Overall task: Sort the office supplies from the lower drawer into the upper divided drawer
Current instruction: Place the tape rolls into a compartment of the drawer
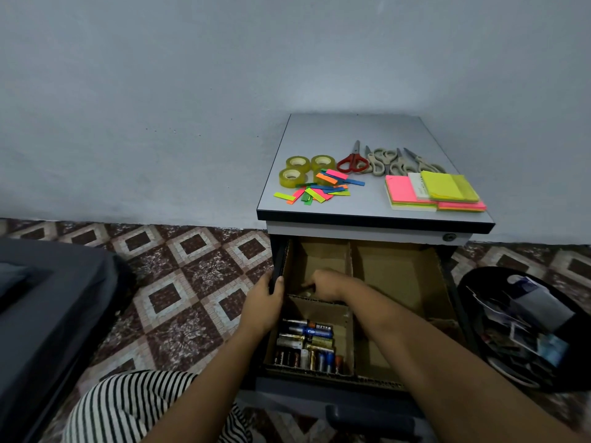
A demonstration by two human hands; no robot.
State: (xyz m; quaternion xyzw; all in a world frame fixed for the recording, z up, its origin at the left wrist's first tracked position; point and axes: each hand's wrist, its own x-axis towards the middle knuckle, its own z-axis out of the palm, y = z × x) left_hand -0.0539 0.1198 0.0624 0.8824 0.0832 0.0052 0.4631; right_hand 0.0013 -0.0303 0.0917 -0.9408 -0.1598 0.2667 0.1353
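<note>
The upper drawer of a small grey cabinet stands pulled out, split by cardboard dividers into several compartments. Several batteries lie in the front left compartment. My left hand grips the drawer's left side wall. My right hand reaches into the back left compartment with its fingers curled downward over something small and pale; what is under them is hidden. Both right-hand compartments show bare cardboard. The lower drawer's handle shows at the bottom edge.
On the cabinet top lie three tape rolls, several scissors, loose coloured flags and sticky note pads. A black bin with scraps stands at the right. Dark furniture is at the left.
</note>
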